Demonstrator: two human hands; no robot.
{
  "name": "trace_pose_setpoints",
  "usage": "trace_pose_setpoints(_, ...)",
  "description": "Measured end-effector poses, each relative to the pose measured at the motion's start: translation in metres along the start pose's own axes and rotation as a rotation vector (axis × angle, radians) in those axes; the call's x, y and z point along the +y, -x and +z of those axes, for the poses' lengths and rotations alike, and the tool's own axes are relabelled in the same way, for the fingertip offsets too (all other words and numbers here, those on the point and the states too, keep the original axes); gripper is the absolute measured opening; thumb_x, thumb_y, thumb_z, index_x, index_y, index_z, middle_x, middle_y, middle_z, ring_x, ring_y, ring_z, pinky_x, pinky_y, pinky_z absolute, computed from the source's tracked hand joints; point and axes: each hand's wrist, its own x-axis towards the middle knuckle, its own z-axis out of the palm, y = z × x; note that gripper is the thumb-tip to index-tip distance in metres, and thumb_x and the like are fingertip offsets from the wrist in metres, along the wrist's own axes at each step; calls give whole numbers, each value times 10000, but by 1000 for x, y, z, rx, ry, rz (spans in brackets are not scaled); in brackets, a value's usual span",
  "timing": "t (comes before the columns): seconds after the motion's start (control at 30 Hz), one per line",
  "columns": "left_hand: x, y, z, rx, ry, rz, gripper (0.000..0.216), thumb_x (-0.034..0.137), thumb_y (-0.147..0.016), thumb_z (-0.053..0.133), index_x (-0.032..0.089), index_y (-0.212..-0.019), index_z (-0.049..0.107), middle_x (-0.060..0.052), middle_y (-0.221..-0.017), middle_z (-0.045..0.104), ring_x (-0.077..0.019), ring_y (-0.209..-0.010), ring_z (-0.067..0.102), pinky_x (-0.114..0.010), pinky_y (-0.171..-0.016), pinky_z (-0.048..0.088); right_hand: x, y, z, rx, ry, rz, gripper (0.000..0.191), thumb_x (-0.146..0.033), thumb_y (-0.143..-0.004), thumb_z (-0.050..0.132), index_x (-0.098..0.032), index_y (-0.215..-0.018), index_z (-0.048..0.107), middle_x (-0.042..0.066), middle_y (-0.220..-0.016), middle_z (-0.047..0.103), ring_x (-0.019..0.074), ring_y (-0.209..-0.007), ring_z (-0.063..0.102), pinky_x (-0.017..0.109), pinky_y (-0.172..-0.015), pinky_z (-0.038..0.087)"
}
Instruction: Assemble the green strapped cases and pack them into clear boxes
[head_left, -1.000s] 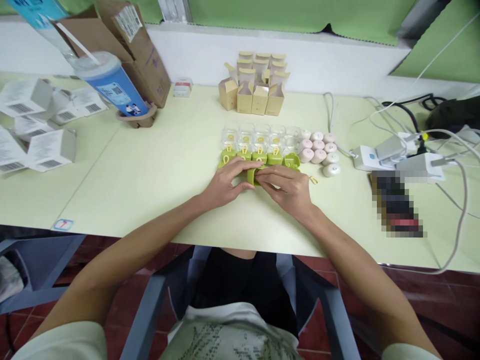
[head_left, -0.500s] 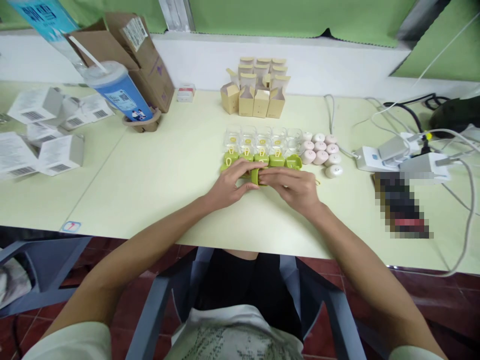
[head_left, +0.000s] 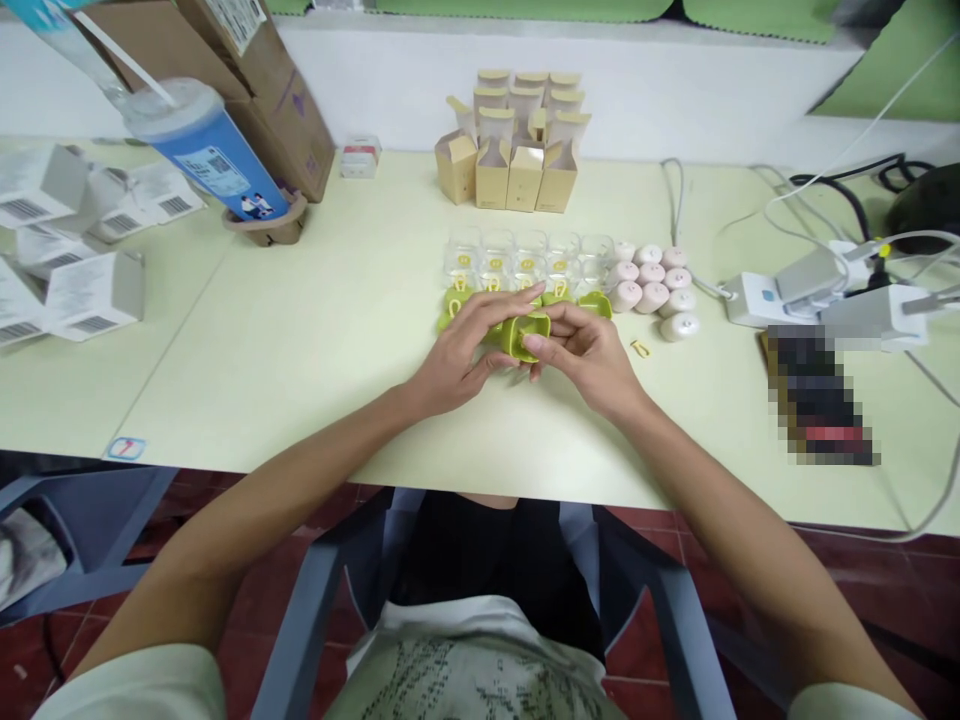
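Observation:
Between my two hands is a small green plastic case [head_left: 517, 338], its hollow side turned toward me. My left hand [head_left: 459, 352] grips it from the left with fingers over the top and thumb below. From the right, my right hand [head_left: 592, 360] holds it too, the thumb pressing into the hollow. Just behind stand more green cases, one of them an open green case [head_left: 595, 304], some partly hidden by my fingers. Beyond them is a row of clear plastic covers [head_left: 495, 255]. A yellow loop [head_left: 640, 348] lies right of my right hand.
Several pale pink, rounded pieces [head_left: 651, 275] stand right of the covers. Open cardboard boxes [head_left: 525, 165] line the wall. A blue cup [head_left: 217, 155] and white boxes [head_left: 97, 290] are at left; a power strip [head_left: 754, 300] with cables and a blurred dark object [head_left: 817, 395] at right.
The green case has turned so its hollow faces me, and my right thumb has moved into it. The yellow loop at right shows more fully. The whole view has shifted slightly.

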Motion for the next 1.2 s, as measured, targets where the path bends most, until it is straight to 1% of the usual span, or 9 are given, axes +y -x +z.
trace_pose_setpoints(0.17,8,0,0,-16,-43,-64,515,551,-1141,547,399,-1628,477,-105,-1668,629,-292,-1540,608,-592,-1240,568,3,-1,-3,-1,14,-17,464,-544,-838,987,-217,-1072,755,7,-918,800,136,-715,734,267,-620,669)
trace_pose_setpoints(0.33,9,0,3,-27,-66,-22,516,536,-1134,572,375,-1617,490,-116,-1623,663,-305,-1515,636,-603,-1232,577,6,-1,-3,-13,71,-23,456,-585,-874,944,-213,-1027,732,17,-927,804,129,-686,717,269,-610,667)
trace_pose_setpoints(0.43,10,0,4,-23,-74,-32,545,562,-1124,588,368,-1623,489,-122,-1619,663,-308,-1512,633,-591,-1229,578,8,-1,-3,-4,77,-41,466,-586,-881,938,-220,-1076,726,23,-954,812,137,-700,726,274,-614,668)
trace_pose_setpoints(0.57,15,0,2,16,-46,-133,573,664,-1141,472,336,-1609,500,-149,-1571,674,-304,-1455,649,-518,-1075,650,12,-1,-5,42,113,-130,452,-601,-928,892,-264,-1164,704,31,-1020,811,186,-804,782,299,-633,680)
trace_pose_setpoints(0.63,16,1,2,51,-58,-164,498,628,-1170,431,314,-1539,545,-142,-1443,729,-284,-1329,701,-487,-995,654,13,0,-7,48,160,-162,437,-615,-943,872,-280,-1156,689,39,-1037,802,204,-820,794,310,-624,673)
trace_pose_setpoints(0.73,15,2,1,76,-100,-169,372,564,-1185,453,286,-1369,619,-101,-1214,773,-252,-1112,740,-474,-936,630,13,2,-6,43,234,-197,414,-632,-962,845,-287,-1119,679,52,-1036,791,206,-794,781,311,-586,645)
trace_pose_setpoints(0.93,16,-1,2,58,-85,-114,274,487,-1176,533,259,-1045,607,-36,-913,710,-194,-853,669,-386,-796,564,5,5,3,-2,254,-183,381,-585,-940,879,-264,-986,677,25,-896,741,179,-699,712,301,-545,607)
trace_pose_setpoints(1.07,13,-2,2,30,-99,-107,358,527,-1191,455,259,-974,550,-27,-856,650,-189,-796,615,-367,-736,519,5,6,6,-20,222,-143,338,-523,-946,881,-254,-990,681,24,-908,752,175,-719,710,293,-558,607)
trace_pose_setpoints(1.2,7,-4,-2,38,-167,-97,434,609,-1182,385,266,-954,522,-41,-863,648,-211,-791,604,-401,-747,516,3,6,8,-43,190,-104,347,-538,-964,859,-256,-1060,682,26,-951,771,162,-684,712,281,-526,605)
